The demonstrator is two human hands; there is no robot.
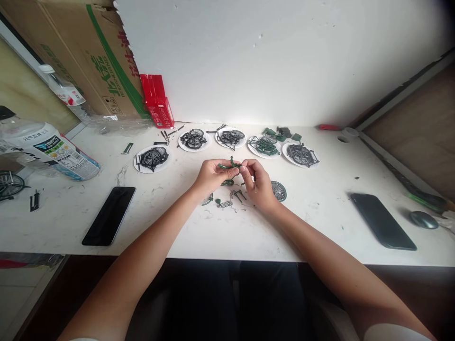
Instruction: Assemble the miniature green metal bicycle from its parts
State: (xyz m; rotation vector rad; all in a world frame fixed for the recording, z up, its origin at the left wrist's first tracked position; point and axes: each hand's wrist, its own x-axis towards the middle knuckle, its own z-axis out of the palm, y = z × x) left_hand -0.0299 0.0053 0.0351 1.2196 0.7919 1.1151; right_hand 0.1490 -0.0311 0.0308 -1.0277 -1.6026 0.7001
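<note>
Over the middle of the table, my left hand (214,177) is closed on a small green model bicycle part (225,166), thin and branching. My right hand (260,182) pinches the same part's right end, its fingertips meeting those of the left. Just what sits between the right fingertips is too small to tell. A thin light-coloured stick (255,185) shows by the right fingers. Beneath the hands lie small loose parts, among them a grey rack-like piece (224,203) and thin dark strips (240,194). A spoked model wheel (279,191) rests beside my right hand, partly hidden by it.
White plates stand in a row behind, with dark wheels and frames (152,157) and green parts (265,145) on them. A black phone (108,216) lies left, a dark flat slab (382,221) and mouse (424,219) right. A large bottle (53,147) and red box (158,102) stand left.
</note>
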